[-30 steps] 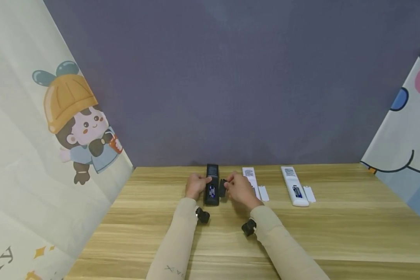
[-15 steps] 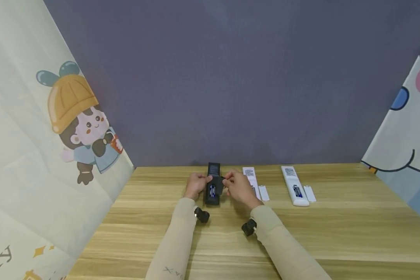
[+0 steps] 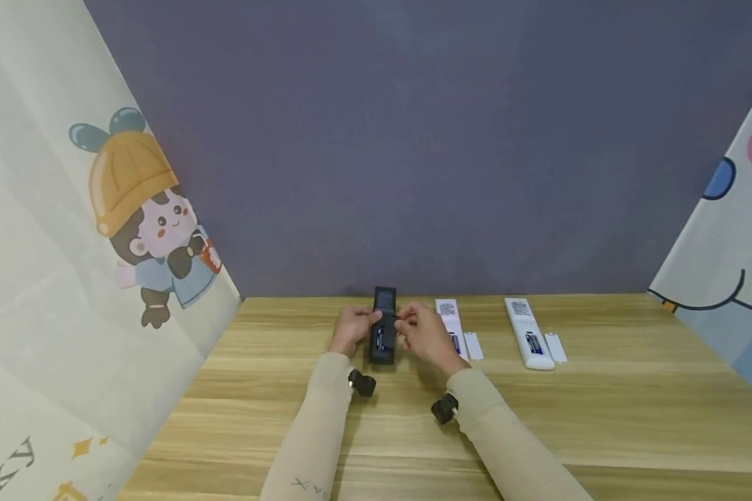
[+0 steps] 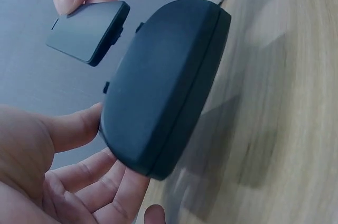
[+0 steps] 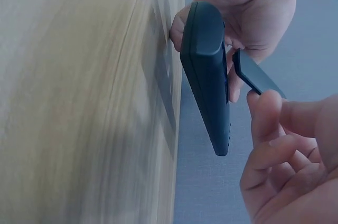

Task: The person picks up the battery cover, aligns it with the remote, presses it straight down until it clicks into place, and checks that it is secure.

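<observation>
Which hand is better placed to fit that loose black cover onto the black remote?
Probably the right hand: it pinches the black cover, tilted close to the black remote. The left hand grips the remote and would better serve to steady it.

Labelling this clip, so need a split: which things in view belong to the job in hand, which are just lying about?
In the job:
black remote, gripped by left hand
its batteries
black cover, pinched by right hand

Lying about, untouched (perhaps related, being open too):
middle white remote
middle white cover
rightmost white remote
rightmost white cover
</observation>
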Action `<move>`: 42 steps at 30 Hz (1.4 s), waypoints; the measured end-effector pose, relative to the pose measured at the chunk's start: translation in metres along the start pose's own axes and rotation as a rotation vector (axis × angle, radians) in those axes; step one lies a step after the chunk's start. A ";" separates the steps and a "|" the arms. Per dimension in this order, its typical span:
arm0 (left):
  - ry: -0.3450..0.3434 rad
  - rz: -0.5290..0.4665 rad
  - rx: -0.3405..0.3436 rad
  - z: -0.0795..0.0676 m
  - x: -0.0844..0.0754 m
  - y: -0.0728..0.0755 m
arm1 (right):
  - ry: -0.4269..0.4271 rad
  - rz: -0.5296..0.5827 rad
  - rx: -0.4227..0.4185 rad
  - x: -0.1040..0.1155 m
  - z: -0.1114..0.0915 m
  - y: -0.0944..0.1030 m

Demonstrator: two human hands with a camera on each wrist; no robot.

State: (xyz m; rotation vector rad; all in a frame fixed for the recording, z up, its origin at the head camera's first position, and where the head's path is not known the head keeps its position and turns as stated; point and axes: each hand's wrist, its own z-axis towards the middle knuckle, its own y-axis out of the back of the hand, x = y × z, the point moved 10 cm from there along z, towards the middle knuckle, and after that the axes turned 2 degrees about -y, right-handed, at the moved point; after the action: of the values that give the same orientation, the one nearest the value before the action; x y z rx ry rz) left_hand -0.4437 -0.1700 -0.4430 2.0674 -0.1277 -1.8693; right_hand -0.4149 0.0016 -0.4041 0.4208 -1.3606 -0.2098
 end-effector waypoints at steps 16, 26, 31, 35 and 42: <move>0.010 -0.041 0.037 -0.003 -0.005 -0.006 | 0.018 0.007 0.024 0.004 -0.001 -0.006; 0.001 -0.025 0.054 -0.004 -0.007 -0.008 | 0.016 -0.024 0.028 0.003 -0.002 -0.008; 0.011 -0.030 0.064 -0.004 -0.007 -0.009 | 0.026 -0.045 0.031 0.003 -0.002 -0.008; 0.007 -0.028 0.061 -0.003 -0.007 -0.009 | 0.026 -0.050 0.031 0.003 -0.003 -0.007; 0.014 -0.067 0.066 -0.002 -0.008 -0.009 | 0.059 -0.095 0.014 0.005 -0.002 -0.008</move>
State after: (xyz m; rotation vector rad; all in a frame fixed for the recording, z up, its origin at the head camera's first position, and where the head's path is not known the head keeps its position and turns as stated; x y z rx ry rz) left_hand -0.4441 -0.1587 -0.4384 2.1530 -0.1199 -1.9138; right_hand -0.4110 -0.0074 -0.4027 0.5003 -1.2866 -0.2639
